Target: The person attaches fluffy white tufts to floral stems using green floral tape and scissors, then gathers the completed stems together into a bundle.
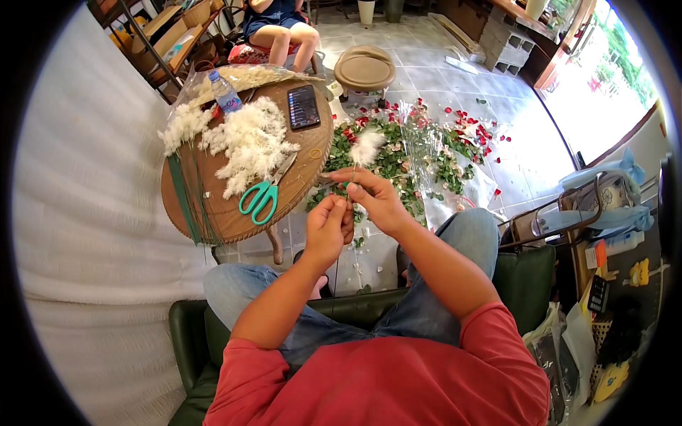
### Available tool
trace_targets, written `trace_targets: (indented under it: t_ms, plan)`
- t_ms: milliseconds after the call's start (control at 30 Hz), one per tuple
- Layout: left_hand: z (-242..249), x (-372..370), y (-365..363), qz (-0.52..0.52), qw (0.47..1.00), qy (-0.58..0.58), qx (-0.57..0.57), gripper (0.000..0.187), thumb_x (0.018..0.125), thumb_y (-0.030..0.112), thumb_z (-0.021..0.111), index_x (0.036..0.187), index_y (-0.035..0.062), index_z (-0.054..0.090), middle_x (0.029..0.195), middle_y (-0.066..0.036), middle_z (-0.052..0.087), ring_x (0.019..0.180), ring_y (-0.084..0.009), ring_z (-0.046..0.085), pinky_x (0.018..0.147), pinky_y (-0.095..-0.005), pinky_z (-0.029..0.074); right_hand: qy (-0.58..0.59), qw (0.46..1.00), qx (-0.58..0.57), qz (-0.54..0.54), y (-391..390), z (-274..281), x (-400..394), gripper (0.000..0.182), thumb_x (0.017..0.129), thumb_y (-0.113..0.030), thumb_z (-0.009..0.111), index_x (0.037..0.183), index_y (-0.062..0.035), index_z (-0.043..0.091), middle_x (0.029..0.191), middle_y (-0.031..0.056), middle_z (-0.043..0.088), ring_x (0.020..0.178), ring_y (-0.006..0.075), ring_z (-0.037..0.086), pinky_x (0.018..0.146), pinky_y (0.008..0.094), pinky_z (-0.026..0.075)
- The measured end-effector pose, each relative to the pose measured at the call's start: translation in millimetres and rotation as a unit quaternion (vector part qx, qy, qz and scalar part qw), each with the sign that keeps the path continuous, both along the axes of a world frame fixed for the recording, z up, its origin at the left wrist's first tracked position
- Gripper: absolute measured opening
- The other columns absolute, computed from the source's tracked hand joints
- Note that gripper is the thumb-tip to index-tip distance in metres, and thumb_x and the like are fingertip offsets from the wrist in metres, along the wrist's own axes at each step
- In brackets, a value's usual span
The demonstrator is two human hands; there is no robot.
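A white fluffy flower sprig stands upright above my right hand, its short stem between the fingers. A bit of green, perhaps tape, shows at those fingertips. Just below and to the left, my left hand is closed in a pinch on a thin dark wire that hangs down towards my lap. The two hands nearly touch. On the round wooden table to the left lie teal-handled scissors, a pile of white fluffy sprigs and a bundle of green wires.
A phone and a water bottle are on the table. Rose stems, leaves and red petals cover the floor ahead. Beyond stand a stool and a seated person. A chair is at right.
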State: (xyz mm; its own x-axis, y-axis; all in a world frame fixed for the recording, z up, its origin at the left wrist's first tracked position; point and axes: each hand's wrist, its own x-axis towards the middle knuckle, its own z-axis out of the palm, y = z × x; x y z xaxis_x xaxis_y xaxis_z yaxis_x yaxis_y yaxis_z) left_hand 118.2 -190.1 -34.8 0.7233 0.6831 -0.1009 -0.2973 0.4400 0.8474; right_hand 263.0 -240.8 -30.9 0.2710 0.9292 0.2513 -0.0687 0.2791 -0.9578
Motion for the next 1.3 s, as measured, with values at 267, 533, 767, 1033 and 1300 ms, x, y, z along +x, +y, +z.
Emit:
trace_targets:
  t_ms: [267,533,767,1033,1300]
  plan:
    - [14.3,-5.9,16.7,-0.103,0.986,-0.006,-0.134,0.023,0.104,0.024,0.047,0.088,0.0079,0.050,0.068,0.001,0.040,0.047,-0.0069,0.031,0.038,-0.0215,0.023,-0.137,0.986,-0.061,-0.079,-2.0,11.3,19.3,0.019,0.093,-0.015,0.069,0.103,0.0010,0.072,0.093,0.0067,0.071,0.093,0.0122,0.063,0.086,0.0295,0.049]
    - [-0.1,13.2,14.3,0.031,0.990,0.085,0.104,0.008,0.097,0.011,0.061,0.098,0.0045,0.057,0.072,0.000,0.055,0.055,-0.0068,0.049,0.045,-0.0207,0.035,-0.053,0.989,-0.032,-0.138,7.6,-2.0,16.2,0.022,0.091,-0.018,0.072,0.098,0.0028,0.072,0.096,0.0064,0.072,0.088,0.0107,0.063,0.077,0.0293,0.050]
    - [-4.3,19.3,36.6,0.170,0.865,0.132,0.453,0.012,0.095,0.011,0.064,0.099,-0.0002,0.062,0.075,-0.009,0.064,0.062,-0.0164,0.061,0.056,-0.0307,0.048,-0.275,0.944,0.061,-0.175,10.9,17.7,30.5,0.022,0.083,-0.015,0.077,0.097,0.0018,0.072,0.094,0.0143,0.069,0.083,0.0260,0.066,0.077,0.0327,0.051]
    - [7.8,17.9,35.5,0.158,0.835,0.197,0.489,0.020,0.098,0.018,0.058,0.093,-0.0010,0.060,0.073,-0.017,0.063,0.064,-0.0279,0.063,0.060,-0.0388,0.048,-0.278,0.932,-0.045,-0.228,6.8,14.8,28.2,0.028,0.084,-0.020,0.078,0.108,-0.0047,0.075,0.086,0.0139,0.071,0.081,0.0208,0.067,0.076,0.0321,0.051]
    - [-2.8,12.4,47.9,-0.032,0.982,0.081,0.169,0.025,0.103,0.025,0.053,0.090,0.0038,0.056,0.067,0.002,0.052,0.057,-0.0057,0.043,0.050,-0.0253,0.035,-0.101,0.978,-0.054,-0.176,9.1,8.1,19.5,0.026,0.090,-0.018,0.074,0.113,-0.0065,0.074,0.100,0.0096,0.070,0.094,0.0154,0.065,0.089,0.0298,0.048]
